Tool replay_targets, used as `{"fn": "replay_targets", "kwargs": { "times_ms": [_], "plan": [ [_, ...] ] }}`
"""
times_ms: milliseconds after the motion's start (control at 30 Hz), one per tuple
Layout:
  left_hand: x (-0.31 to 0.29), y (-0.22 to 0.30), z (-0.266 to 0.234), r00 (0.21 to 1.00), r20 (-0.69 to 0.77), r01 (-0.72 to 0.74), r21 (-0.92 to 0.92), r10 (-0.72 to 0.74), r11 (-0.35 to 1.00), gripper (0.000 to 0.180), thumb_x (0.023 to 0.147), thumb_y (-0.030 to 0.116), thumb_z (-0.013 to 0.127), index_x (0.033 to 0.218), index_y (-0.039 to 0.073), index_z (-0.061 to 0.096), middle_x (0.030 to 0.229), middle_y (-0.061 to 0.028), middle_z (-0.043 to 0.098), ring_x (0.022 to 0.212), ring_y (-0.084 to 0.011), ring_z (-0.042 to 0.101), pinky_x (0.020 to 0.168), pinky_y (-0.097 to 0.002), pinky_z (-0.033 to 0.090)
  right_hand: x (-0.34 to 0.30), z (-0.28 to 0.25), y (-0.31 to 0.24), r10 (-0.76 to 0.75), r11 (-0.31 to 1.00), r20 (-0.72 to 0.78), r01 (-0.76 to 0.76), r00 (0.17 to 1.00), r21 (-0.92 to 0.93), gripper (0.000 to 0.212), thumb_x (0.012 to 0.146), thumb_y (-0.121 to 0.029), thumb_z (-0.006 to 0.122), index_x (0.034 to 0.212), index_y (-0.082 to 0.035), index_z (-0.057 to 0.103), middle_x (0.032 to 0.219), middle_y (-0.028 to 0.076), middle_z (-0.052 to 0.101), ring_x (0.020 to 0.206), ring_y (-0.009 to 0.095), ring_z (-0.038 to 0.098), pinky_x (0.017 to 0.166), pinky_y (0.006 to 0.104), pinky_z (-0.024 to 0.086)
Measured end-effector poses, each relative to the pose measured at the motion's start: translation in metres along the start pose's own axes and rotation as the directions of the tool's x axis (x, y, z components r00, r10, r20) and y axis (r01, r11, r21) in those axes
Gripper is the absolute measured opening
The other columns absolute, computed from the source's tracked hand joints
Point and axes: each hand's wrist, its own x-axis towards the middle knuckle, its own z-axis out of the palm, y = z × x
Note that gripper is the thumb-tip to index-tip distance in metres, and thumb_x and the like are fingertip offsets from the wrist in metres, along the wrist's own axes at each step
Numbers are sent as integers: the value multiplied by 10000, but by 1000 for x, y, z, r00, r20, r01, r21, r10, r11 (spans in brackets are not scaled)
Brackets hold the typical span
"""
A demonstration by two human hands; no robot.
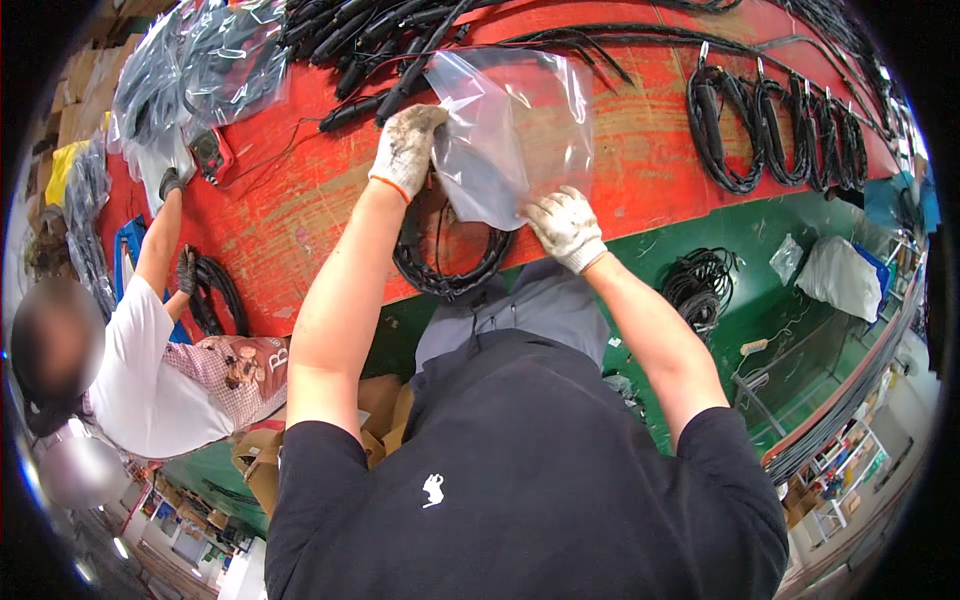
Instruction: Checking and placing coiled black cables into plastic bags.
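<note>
A clear plastic bag [485, 150] is spread between my two hands over the red worktable. My left hand [408, 148], in a white work glove with dirty fingers, is closed on the bag's left edge. My right hand [566, 228], gloved too, pinches the bag's lower right corner. Below my left hand a coil of black cable [455, 282] lies at the table's near edge, partly covered by the bag. Whether my left hand also touches the coil is hidden. Black cables with thick ends [370, 40] are heaped just beyond my left hand.
The red worktable [640, 150] has worn patches. Tied cable coils [722, 130] line its right side; bagged coils [225, 70] pile up far left. A co-worker [165, 380] at left handles a bag and a coil. Loose cables [700, 285] lie on the green surface at right.
</note>
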Motion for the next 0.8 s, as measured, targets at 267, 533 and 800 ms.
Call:
{"fn": "replay_targets", "kwargs": {
  "times_ms": [267,533,800],
  "plan": [
    [-16,76,-16,986,159,-138,591,53,795,513,850,458,755,1205,101,659,1171,-173,668,1142,-355,619,1006,-467,468,49,-31,4,155,940,304,-235,940,249,222,912,-324,654,934,-120,742,921,114,720,915,332,683,816,451,541],
    [-48,63,32,833,532,-263,619,-150,740,249,863,295,668,1059,155,734,1077,-140,719,1087,-357,653,979,-461,486,96,-62,-8,100,962,511,-215,854,171,299,848,-378,725,938,-93,719,955,152,719,962,360,681,832,473,529],
    [-33,61,21,827,538,-176,522,-162,834,229,909,301,626,1051,167,746,1076,-127,735,1060,-342,676,922,-472,519,76,-65,3,360,744,555,-590,750,314,378,925,-401,641,1005,-33,655,983,246,693,969,421,661,826,472,514]
  ]
}}
